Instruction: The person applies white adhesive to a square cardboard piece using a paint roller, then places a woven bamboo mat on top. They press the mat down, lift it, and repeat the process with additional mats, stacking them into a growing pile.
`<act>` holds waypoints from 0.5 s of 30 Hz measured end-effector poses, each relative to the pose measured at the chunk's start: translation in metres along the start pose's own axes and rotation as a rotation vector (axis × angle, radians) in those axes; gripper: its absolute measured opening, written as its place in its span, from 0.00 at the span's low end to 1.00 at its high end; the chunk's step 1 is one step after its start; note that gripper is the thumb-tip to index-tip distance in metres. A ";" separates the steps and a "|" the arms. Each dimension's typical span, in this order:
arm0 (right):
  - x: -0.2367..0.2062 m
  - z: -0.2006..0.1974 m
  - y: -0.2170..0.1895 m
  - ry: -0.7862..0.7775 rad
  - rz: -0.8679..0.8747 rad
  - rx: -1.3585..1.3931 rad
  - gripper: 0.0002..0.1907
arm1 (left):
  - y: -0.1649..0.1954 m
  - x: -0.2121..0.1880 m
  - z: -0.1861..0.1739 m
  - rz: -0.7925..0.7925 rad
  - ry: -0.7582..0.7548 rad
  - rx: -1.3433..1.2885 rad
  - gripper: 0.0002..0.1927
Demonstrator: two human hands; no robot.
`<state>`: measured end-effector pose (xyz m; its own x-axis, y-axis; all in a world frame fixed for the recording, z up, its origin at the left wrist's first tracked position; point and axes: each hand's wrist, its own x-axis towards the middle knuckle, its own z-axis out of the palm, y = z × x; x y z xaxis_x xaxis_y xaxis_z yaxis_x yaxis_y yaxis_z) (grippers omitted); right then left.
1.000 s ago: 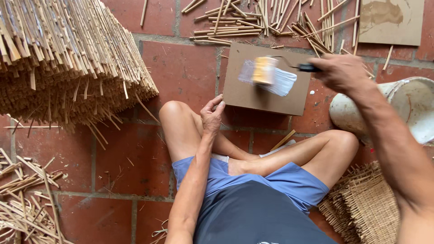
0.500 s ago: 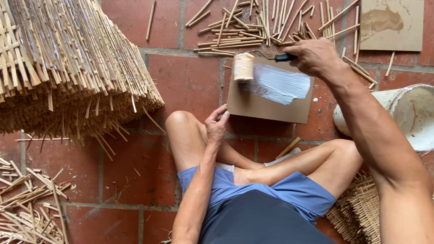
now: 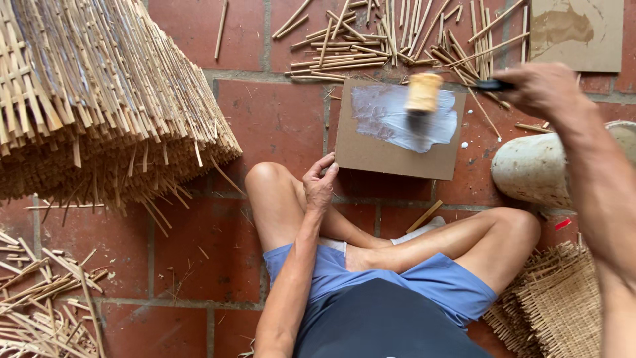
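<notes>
I sit cross-legged on a red brick floor. My right hand (image 3: 543, 89) grips the dark handle of a small paint roller (image 3: 424, 93), whose yellowish, blurred roll is over a brown cardboard sheet (image 3: 391, 156). A whitish wet smear (image 3: 391, 119) covers the sheet's upper part. My left hand (image 3: 320, 182) rests on my left knee, its fingertips touching the near left corner of the cardboard.
A large stack of woven bamboo pieces (image 3: 99, 99) fills the upper left. Loose bamboo sticks (image 3: 397, 40) lie beyond the cardboard, more sticks (image 3: 40, 298) at lower left. A white bucket (image 3: 536, 169) stands at right, a woven mat (image 3: 563, 305) at lower right, another cardboard piece (image 3: 576, 33) at top right.
My right hand has moved the roller back and forth over the cardboard, spreading the whitish smear wider. My left hand stays at the cardboard's corner.
</notes>
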<state>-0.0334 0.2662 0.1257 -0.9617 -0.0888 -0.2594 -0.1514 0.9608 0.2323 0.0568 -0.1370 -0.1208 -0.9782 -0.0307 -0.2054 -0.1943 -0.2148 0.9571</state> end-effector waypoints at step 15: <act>-0.084 0.036 0.015 -0.062 0.007 0.121 0.22 | 0.010 -0.002 0.004 0.025 0.006 -0.043 0.15</act>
<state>0.0533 0.2981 0.1171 -0.9461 -0.0696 -0.3164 -0.1127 0.9863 0.1201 0.0569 -0.1349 -0.1103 -0.9822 -0.0422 -0.1832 -0.1666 -0.2561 0.9522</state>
